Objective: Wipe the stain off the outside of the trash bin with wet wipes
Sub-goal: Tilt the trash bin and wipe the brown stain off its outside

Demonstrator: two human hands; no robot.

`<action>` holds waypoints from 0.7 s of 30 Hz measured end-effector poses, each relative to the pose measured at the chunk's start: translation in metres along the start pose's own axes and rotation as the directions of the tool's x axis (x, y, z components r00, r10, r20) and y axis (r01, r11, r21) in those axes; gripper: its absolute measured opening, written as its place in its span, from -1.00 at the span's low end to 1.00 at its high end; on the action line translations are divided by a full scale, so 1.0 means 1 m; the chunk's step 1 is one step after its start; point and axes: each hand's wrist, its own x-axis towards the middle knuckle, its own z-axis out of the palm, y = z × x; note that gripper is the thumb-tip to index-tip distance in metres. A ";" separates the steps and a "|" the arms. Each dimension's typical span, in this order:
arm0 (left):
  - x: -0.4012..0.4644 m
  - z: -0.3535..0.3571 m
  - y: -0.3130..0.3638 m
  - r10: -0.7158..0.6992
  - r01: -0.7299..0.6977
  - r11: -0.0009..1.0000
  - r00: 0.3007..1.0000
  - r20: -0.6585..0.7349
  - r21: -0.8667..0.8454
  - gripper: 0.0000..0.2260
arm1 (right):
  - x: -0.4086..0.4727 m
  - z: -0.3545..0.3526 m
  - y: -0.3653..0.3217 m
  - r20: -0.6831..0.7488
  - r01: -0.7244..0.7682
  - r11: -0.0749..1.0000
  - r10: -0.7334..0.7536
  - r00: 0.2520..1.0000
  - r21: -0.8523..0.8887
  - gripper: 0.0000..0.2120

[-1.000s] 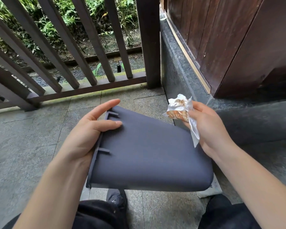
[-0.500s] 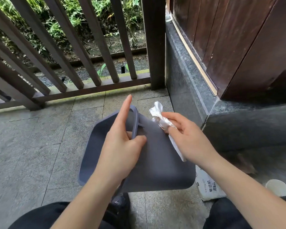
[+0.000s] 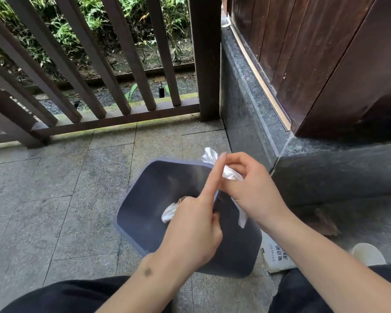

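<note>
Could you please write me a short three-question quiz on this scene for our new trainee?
1. True or false: the trash bin has its opening turned toward the camera.
2. Which hand pinches the wet wipe above the rim: A) left hand B) right hand?
3. Fill in: the printed white packet lies on the floor by the bin's ____ side.

Key: 1 true; 2 B; 3 right.

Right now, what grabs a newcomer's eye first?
Centre frame: both hands meet over the open mouth of the grey trash bin, the right hand clutching a crumpled white wipe, the left hand gripping the rim. Another white wipe lies inside the bin.
</note>
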 end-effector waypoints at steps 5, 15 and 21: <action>0.001 0.017 0.003 -0.051 0.048 0.998 0.995 0.087 0.034 0.05 | 0.003 0.004 0.006 -0.055 -0.214 0.971 0.221 0.974 0.110 -0.72; 0.034 0.002 -0.018 -0.404 0.457 0.489 0.874 0.271 -0.743 -0.02 | -0.006 0.000 0.012 -0.079 -0.205 0.977 0.201 0.976 -0.051 -0.63; 0.057 -0.001 -0.037 -0.621 0.511 0.265 0.739 0.261 -0.818 -0.16 | -0.013 0.004 0.002 -0.074 -0.060 0.969 0.043 0.996 -0.241 -0.66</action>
